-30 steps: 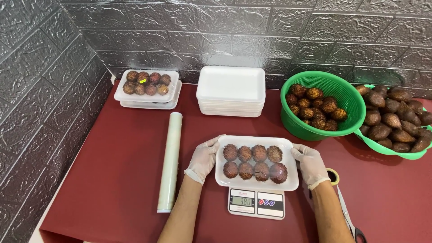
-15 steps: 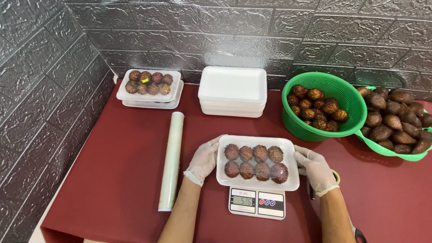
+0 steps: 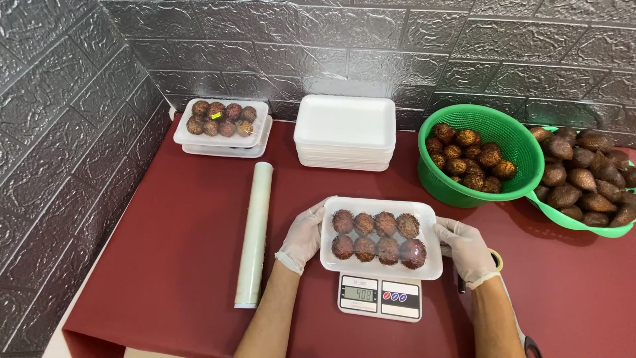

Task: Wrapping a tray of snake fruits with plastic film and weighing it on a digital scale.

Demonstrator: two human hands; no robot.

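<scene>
White foam tray [image 3: 381,265] of eight dark fruits is held at lower centre on a digital scale [image 3: 379,296], left hand [image 3: 303,235] and right hand [image 3: 466,247] fingers curled on its ends. Filled trays [image 3: 222,136] sit upper left; an empty stack [image 3: 344,132] stands upper centre on the red worktop [image 3: 165,252].

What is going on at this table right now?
A person in thin white gloves holds a white foam tray of eight round, spiky reddish-brown fruits on a small digital kitchen scale. The left hand grips the tray's left edge and the right hand its right edge. On the red tabletop lie a roll of cling film, a stack of empty trays, filled trays and a green basket of fruit.
</scene>
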